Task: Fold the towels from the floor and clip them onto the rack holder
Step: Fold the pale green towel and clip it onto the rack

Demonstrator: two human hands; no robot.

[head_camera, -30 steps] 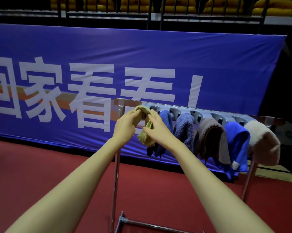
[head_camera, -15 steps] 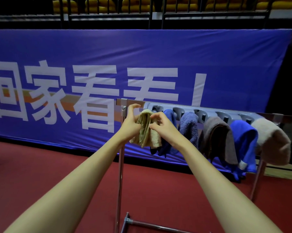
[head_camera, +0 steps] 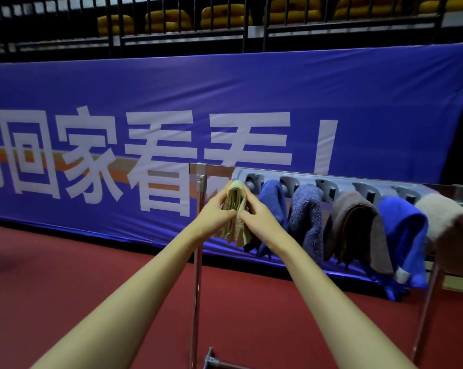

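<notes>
Both hands hold one folded olive-green towel [head_camera: 235,214] between them: left hand [head_camera: 216,212] curled round its left edge, right hand [head_camera: 255,218] on its right edge, fingers bent against the cloth, fingertips of both meeting near mid-fold. Towel's top sits at the end slot of the grey clip holder [head_camera: 331,186]; whether the slot grips it cannot be told. Its lower part hangs free below the hands. Just right of the grip, hanging from successive slots: blue towel [head_camera: 274,206], grey-blue fleece towel [head_camera: 306,219], brown towel [head_camera: 355,230], bright blue towel [head_camera: 406,241], beige towel [head_camera: 448,230]. Just left, the rack's metal upright [head_camera: 198,262]. Below, red floor [head_camera: 65,275]. Behind, blue banner [head_camera: 225,107] with white characters.
</notes>
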